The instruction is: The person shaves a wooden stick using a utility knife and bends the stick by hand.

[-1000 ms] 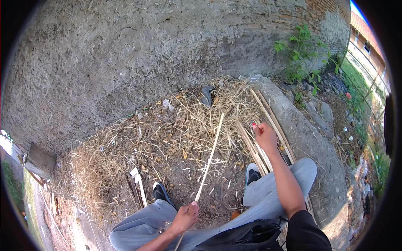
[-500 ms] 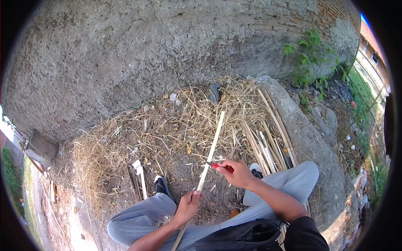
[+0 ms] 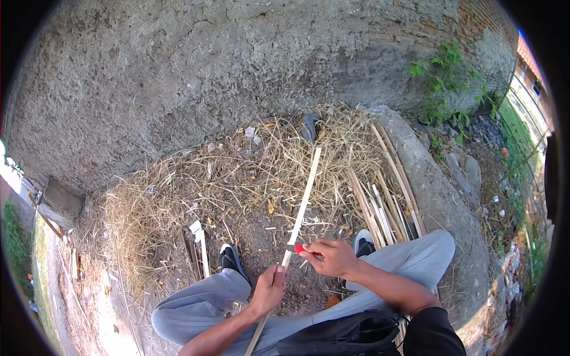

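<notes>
A long pale strip of wood or bamboo (image 3: 306,199) slants up and away from my lap. My left hand (image 3: 270,289) is closed around its lower part, and the near end runs down over my leg. My right hand (image 3: 332,257) grips a red-handled knife (image 3: 299,249), its fingers wrapped over most of the handle. The short dark blade lies across the strip, touching it just above my left hand. Pale shavings (image 3: 313,222) are scattered on the ground beyond the knife.
A bundle of strips (image 3: 386,207) lies beside my right foot, along a concrete ledge (image 3: 436,184). More strips (image 3: 202,252) are by my left foot. Dry straw (image 3: 136,231) covers the ground before a rough wall (image 3: 237,71). A black bag (image 3: 338,338) sits on my lap.
My right hand has drawn the knife down the strip, closer to my left hand. The strip's far end appears slightly higher in view. My left hand keeps its grip, nearly in place.
</notes>
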Available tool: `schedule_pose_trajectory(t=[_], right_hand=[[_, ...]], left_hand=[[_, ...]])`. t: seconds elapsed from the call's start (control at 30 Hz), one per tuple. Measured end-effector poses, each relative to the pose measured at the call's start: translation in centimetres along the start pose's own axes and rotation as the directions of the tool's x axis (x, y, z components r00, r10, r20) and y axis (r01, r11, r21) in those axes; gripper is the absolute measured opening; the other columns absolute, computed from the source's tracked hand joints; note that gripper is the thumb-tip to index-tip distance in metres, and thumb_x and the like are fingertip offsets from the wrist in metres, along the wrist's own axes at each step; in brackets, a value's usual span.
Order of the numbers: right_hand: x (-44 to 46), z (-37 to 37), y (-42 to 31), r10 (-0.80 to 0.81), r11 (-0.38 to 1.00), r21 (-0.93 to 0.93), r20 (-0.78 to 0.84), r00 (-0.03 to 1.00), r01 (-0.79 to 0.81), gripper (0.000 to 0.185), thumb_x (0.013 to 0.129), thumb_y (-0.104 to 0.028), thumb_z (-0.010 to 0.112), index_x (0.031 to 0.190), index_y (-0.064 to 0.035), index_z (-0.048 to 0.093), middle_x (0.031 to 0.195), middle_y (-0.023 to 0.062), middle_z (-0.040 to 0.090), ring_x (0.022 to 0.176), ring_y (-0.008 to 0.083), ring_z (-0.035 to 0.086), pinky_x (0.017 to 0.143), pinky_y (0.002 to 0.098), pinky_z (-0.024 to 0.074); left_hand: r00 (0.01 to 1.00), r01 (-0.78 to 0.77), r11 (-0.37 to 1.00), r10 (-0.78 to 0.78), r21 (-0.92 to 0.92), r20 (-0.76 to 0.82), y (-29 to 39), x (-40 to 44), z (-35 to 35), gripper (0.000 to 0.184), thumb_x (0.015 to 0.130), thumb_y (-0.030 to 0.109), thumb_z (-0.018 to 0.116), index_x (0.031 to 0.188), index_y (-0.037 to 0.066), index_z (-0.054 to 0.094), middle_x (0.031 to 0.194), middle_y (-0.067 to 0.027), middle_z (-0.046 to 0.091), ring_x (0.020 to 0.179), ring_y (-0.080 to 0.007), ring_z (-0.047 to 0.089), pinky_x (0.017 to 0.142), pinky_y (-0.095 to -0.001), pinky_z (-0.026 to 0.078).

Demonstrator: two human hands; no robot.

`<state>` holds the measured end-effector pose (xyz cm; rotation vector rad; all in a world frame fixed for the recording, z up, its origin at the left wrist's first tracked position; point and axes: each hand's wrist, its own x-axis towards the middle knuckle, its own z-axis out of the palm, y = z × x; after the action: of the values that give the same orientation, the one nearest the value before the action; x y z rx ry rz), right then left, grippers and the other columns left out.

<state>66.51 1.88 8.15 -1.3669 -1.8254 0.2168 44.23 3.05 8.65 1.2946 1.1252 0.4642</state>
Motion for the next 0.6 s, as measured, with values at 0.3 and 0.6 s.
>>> schedule_pose_trajectory(t=[0.3,0.6], right_hand=[[0.1,-0.1,0.1,-0.099,0.989,-0.117,-0.112,0.989,0.086,0.015,0.08,-0.024,0.08,0.084,-0.0112,0.074,0.065,-0.0012,0.062,0.047,0.0168,0.059,0.039,0.0309,0.0434],[0.5,-0.6,0.1,-0.107,0.986,-0.142,-0.111,0.988,0.091,0.016,0.08,-0.026,0.08,0.083,-0.0109,0.074,0.067,-0.0014,0.063,0.046,0.0159,0.058,0.038,0.0303,0.0415]], left_hand=[[0.999,-0.055,0.992,0.054,0.117,0.006,0.1,-0.6,0.2,0.031,0.107,0.026,0.041,0.091,0.001,0.051,0.059,-0.0043,0.049,0.052,-0.0122,0.05,0.051,-0.0319,0.043],[0.995,-0.09,0.995,0.089,0.044,0.038,0.6,-1.0,0.7,0.027,0.107,0.028,0.038,0.094,0.005,0.045,0.061,0.0024,0.036,0.047,-0.0054,0.035,0.039,-0.0243,0.03]])
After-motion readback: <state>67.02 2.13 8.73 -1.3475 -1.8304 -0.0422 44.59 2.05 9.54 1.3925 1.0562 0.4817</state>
